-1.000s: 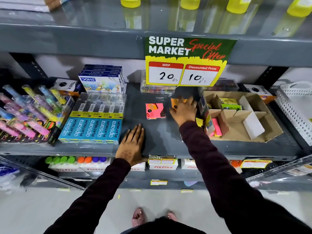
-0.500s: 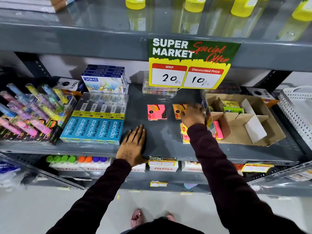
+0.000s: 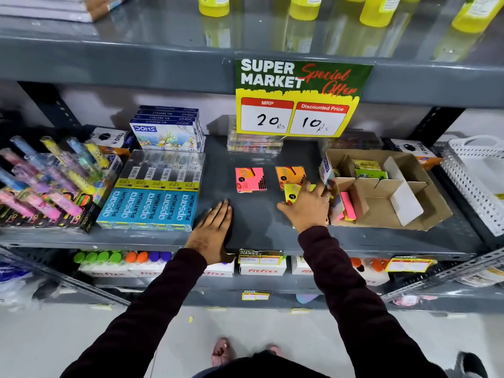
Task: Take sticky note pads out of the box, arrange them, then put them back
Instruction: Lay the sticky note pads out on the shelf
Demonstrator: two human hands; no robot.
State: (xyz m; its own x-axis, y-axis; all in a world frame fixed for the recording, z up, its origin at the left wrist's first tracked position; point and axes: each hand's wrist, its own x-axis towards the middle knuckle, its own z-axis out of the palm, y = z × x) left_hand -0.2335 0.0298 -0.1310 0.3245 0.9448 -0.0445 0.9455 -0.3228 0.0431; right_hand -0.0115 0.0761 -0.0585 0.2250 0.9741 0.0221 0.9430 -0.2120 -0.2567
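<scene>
A pink sticky note pad (image 3: pixel 250 179) lies flat on the grey shelf (image 3: pixel 261 227). To its right lies an orange pad (image 3: pixel 289 174). Just in front of the orange one is a yellow pad (image 3: pixel 293 192), and my right hand (image 3: pixel 308 205) rests on it with fingers spread over it. The open cardboard box (image 3: pixel 381 211) stands at the right, with a pink pad (image 3: pixel 347 205) upright in its front compartment and green and yellow pads (image 3: pixel 369 170) at its back. My left hand (image 3: pixel 214 231) lies flat, palm down, on the shelf's front edge.
Blue Apsara pencil boxes (image 3: pixel 148 207) and a DOMS box stack (image 3: pixel 169 132) sit at the left, with coloured pen tubes (image 3: pixel 41 181) further left. A price sign (image 3: pixel 297 99) hangs from the upper shelf. A white basket (image 3: pixel 480 175) stands at the far right.
My right hand left the orange pad on the shelf, drew back toward me, and now covers a yellow pad set in front of it. The left hand stayed put.
</scene>
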